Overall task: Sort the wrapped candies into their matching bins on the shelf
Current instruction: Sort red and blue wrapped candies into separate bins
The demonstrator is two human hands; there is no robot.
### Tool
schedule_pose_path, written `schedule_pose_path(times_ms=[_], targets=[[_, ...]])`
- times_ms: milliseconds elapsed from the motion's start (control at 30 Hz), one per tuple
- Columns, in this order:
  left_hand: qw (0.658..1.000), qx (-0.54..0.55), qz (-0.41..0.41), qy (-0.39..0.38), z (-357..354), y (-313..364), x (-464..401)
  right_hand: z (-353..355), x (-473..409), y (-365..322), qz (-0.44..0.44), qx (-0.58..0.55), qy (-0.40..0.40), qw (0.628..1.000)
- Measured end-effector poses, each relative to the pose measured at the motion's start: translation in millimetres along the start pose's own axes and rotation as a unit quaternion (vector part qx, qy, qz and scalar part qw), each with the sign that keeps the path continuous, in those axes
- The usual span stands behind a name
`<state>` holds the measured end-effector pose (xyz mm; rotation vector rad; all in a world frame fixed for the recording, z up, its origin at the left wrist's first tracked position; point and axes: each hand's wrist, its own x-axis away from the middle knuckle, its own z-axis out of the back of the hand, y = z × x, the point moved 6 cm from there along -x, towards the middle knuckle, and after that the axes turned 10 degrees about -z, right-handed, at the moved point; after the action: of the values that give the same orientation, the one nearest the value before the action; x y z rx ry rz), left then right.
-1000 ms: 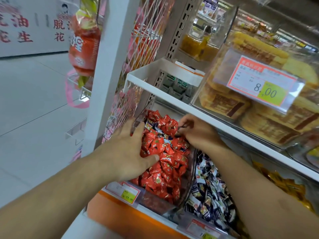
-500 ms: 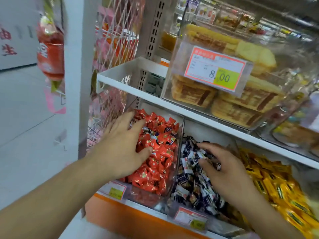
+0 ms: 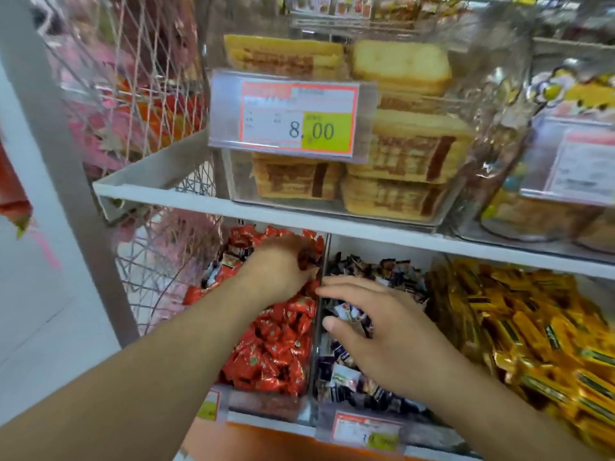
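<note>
1. We're mid-sort, not done: the red bin (image 3: 266, 404) at lower centre holds mostly red candies (image 3: 276, 347), but a few dark wrappers (image 3: 219, 269) sit at its upper-left corner.
2. Dark bin (image 3: 366, 424) right of the divider looks uniform; yellow candies (image 3: 532, 334) at right too.
3. Left hand (image 3: 276, 271) digs into the red pile; its fingers are hidden, so we can't tell the grip.
4. Right hand (image 3: 389, 334) rests on the dark candies (image 3: 376, 271), fingers spread, relaxed, holding nothing visible.
</note>
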<state>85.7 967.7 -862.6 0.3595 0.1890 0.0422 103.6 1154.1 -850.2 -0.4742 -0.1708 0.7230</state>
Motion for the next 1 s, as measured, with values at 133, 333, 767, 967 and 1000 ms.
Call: schedule_pose_path(times_ms=[133, 333, 767, 967, 1000], targets=[[0.999, -0.021, -0.016, -0.036, -0.1, 0.4, -5.6, 1.3, -0.6, -0.4, 0.003, -0.015, 0.007, 1.000], [0.999, -0.002, -0.009, -0.037, 5.7, -1.9, -5.5, 0.0, 1.7, 0.8, 0.002, -0.021, 0.004, 1.000], [0.994, 0.070, -0.022, 0.085, 27.9, 0.9, 16.2, 0.1, 1.4, -1.6, 0.003, -0.021, 0.022, 1.000], [0.934, 0.266, 0.062, 0.229, 52.3, -1.9, 64.0, 5.4, 4.2, -6.5, -0.038, -0.084, 0.032, 0.995], [0.922, 0.307, 0.074, 0.225, 51.4, 0.6, 73.2, 7.3, 4.2, -7.5, -0.042, -0.104, 0.045, 0.993]])
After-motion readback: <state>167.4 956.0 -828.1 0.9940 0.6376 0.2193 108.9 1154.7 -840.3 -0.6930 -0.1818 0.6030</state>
